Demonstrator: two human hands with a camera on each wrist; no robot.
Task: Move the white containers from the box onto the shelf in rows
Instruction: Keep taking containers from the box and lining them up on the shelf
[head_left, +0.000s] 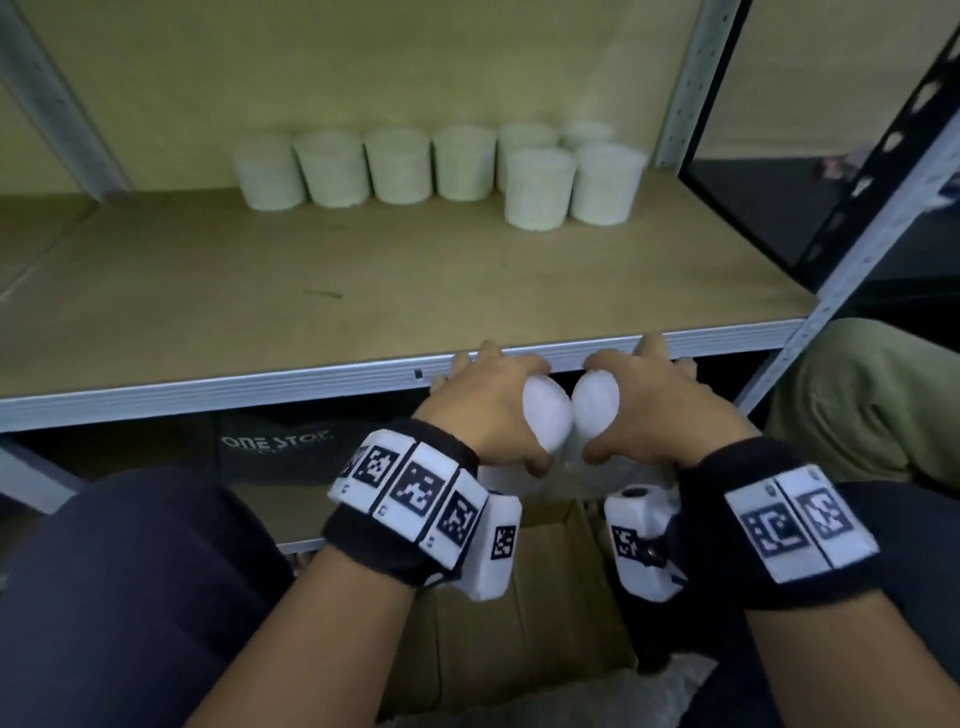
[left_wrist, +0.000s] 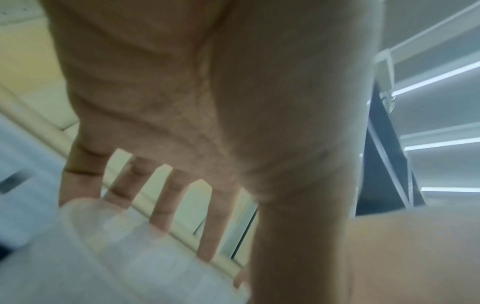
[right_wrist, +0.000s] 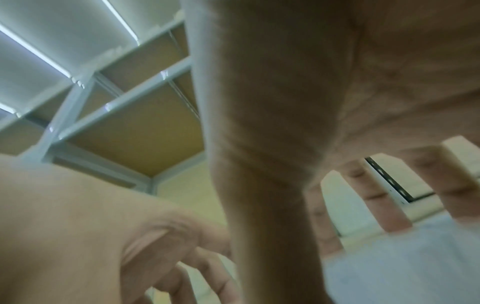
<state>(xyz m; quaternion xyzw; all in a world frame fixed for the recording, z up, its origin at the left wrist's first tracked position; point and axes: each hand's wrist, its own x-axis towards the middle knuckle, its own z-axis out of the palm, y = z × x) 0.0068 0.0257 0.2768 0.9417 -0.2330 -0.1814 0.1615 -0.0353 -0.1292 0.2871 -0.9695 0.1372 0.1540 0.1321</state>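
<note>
My left hand (head_left: 488, 405) grips a white container (head_left: 545, 415) from above, and my right hand (head_left: 649, 410) grips a second white container (head_left: 597, 410). The two containers touch side by side just below the shelf's front rail (head_left: 311, 379), above the cardboard box (head_left: 524, 639). In the left wrist view that hand's fingers (left_wrist: 166, 205) spread over the white container (left_wrist: 116, 257). In the right wrist view the fingers (right_wrist: 389, 205) lie on the other white container (right_wrist: 402, 267). Several white containers (head_left: 400, 166) stand in a row at the back of the shelf, with two more (head_left: 540, 189) in front at the right.
The wooden shelf board (head_left: 311, 280) lies bare in front of the rows. A grey upright post (head_left: 841, 275) bounds the shelf at the right. A dark item with "ONE STOP" lettering (head_left: 275, 444) lies under the shelf. My knees (head_left: 130, 571) flank the box.
</note>
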